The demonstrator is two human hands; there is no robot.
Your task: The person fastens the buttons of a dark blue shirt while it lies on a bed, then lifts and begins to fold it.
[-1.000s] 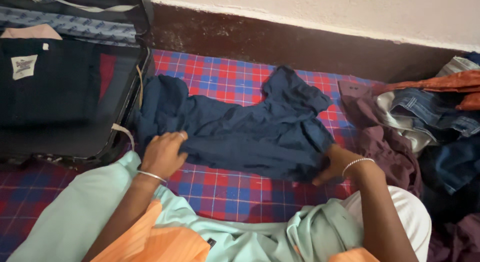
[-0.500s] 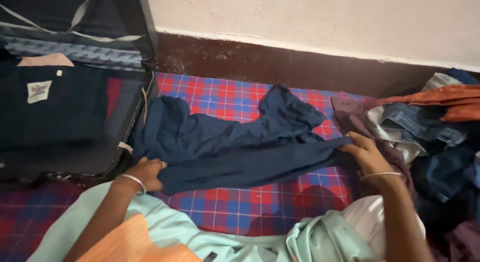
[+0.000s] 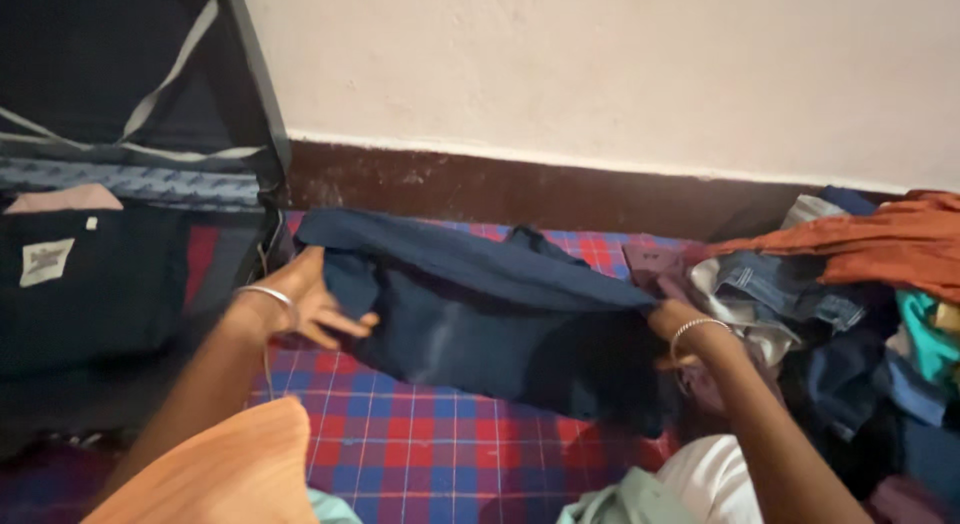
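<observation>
I hold the navy garment [image 3: 480,324] lifted over the checked mat [image 3: 420,444], left hand [image 3: 300,299] gripping its left end with fingers spread, right hand [image 3: 672,324] closed on its right end, keeping it taut between suitcase [image 3: 120,274] and clothes pile [image 3: 850,284].

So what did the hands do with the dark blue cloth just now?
Both hands lifted the crumpled dark blue cotton garment off the red-and-blue checked mat. The left hand now holds its left end up, and the right hand holds the other end. The open black suitcase and the heap of mixed clothes stayed put.
</observation>
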